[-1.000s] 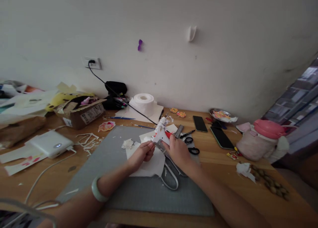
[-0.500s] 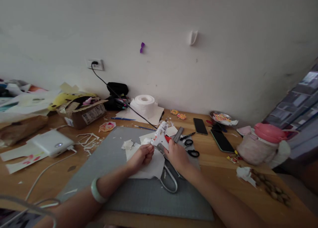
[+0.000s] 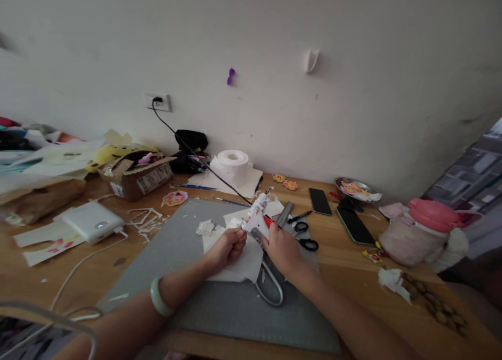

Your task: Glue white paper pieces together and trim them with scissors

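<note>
My right hand (image 3: 284,249) is wrapped round the handle of a white hot glue gun (image 3: 257,218) with a red trigger. Its nozzle points up and away from me, with whitish bits clinging near the tip. Close beside the gun's body, my left hand (image 3: 228,249) is closed with its thumb on top; whatever it may hold is hidden. Beneath both hands, white paper (image 3: 237,265) lies on a grey cutting mat (image 3: 235,310), with a crumpled white scrap (image 3: 205,227) to the left. A grey looped handle (image 3: 270,289) sticks out below my right hand.
Black-handled scissors (image 3: 309,244), a metal ruler (image 3: 285,213) and a black pen (image 3: 300,216) lie right of the gun. Its black cord (image 3: 188,148) runs to the wall socket (image 3: 157,102). Further out are a paper roll (image 3: 231,166), phones (image 3: 319,200), a cardboard box (image 3: 137,180) and a power bank (image 3: 94,221).
The camera has turned slightly left, so everything sits a little further right in view. My hands and the glue gun keep almost the same pose.
</note>
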